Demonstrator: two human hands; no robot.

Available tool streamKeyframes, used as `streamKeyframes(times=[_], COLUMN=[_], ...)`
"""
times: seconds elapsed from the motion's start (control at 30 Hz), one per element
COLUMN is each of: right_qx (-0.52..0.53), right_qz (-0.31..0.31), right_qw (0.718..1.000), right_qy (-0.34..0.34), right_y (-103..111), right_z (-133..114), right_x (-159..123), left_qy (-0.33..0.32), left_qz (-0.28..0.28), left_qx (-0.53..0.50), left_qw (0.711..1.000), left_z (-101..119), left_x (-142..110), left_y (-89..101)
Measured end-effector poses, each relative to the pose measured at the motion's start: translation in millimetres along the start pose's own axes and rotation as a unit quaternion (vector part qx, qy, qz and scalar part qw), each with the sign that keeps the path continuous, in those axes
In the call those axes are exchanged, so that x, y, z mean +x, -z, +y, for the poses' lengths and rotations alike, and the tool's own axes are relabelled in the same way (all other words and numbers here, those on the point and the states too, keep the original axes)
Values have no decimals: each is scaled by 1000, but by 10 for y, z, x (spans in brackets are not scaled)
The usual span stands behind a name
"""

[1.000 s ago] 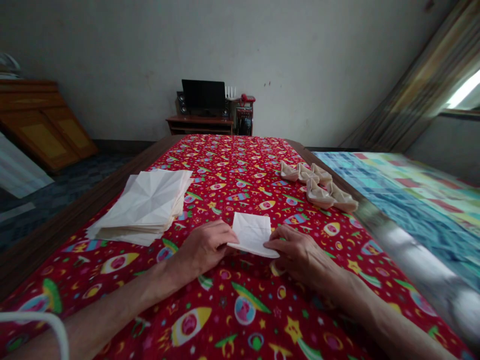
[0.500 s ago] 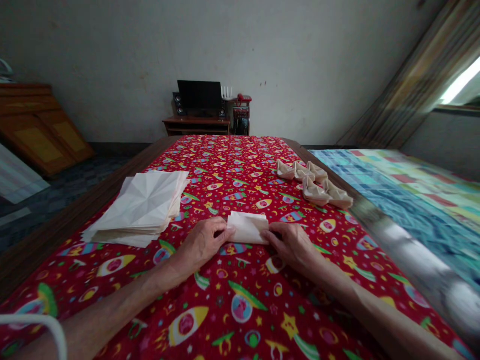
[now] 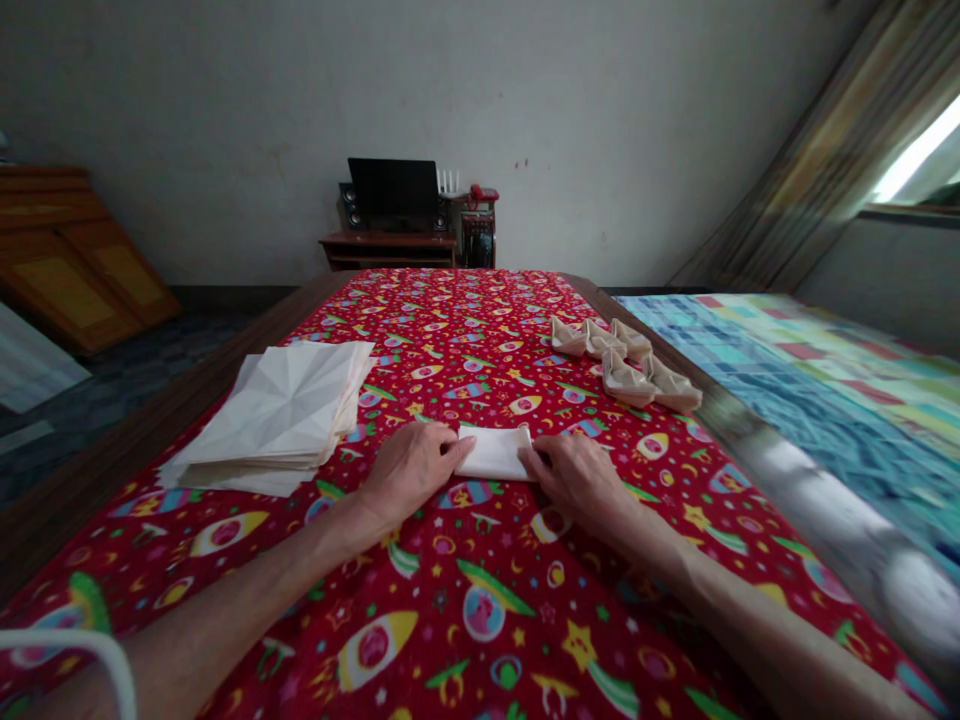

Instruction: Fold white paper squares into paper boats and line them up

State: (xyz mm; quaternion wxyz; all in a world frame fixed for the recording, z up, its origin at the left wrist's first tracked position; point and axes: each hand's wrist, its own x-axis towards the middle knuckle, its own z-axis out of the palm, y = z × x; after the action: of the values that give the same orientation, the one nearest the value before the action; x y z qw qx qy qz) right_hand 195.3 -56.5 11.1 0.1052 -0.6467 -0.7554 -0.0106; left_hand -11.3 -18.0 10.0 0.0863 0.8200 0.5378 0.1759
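**Fingers:** Left fingers (image 3: 448,452) and right fingers (image 3: 534,464) lie extended and close together, their tips on opposite short ends of the folded paper. They press rather than pinch, and nothing is lifted.

**Hands:** The left hand (image 3: 411,472) and right hand (image 3: 576,482) rest palm-down and open, one on each side of the paper.

**Folded paper:** A small white rectangle (image 3: 495,453) lies flat on the cloth, directly between the hands.

**Handling (judged):** Light, thin and soft; it likely creases under slight pressure and could slide on the cloth. Its edges and folded corners offer the best hold.

**Stack:** Creased paper sheets (image 3: 270,415) lie left of the left hand, near the worktop's edge.

**Boats:** Folded paper boats (image 3: 626,372) sit in a cluster, beyond and right of the right hand.

**Worktop:** A wooden worktop (image 3: 150,450) carries a red rocket-print cloth (image 3: 442,650).

**Surroundings:** A patchwork quilt (image 3: 817,400) lies to the right; far ahead, a monitor (image 3: 394,185) stands on a low desk (image 3: 386,240).
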Motion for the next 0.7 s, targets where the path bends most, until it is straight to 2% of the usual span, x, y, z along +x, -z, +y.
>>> streamKeyframes(times=[0.2,0.3,0.37,0.43,0.53,0.7], right_qx=[-23,-24,-24,-25,-30,-43], right_qz=[-29,-27,-22,-17,-12,-22], right_qw=[999,999,999,1000,999,999], right_qy=[-16,-13,-11,-8,-3,-21], right_y=[35,27,15,3,-9,-19], right_z=[-29,-24,-15,-8,-6,-17], right_x=[51,53,52,53,57,69], left_qy=[-45,-137,-226,-280,-277,-254], left_qz=[75,99,73,19,-47,-78], left_qx=[-9,-3,22,48,55,49], left_qw=[996,986,971,959,958,963], left_z=[-49,14,84,152,207,211], left_x=[13,-43,-110,-180,-255,-274], left_y=[-105,-107,-98,-96,-115,-127])
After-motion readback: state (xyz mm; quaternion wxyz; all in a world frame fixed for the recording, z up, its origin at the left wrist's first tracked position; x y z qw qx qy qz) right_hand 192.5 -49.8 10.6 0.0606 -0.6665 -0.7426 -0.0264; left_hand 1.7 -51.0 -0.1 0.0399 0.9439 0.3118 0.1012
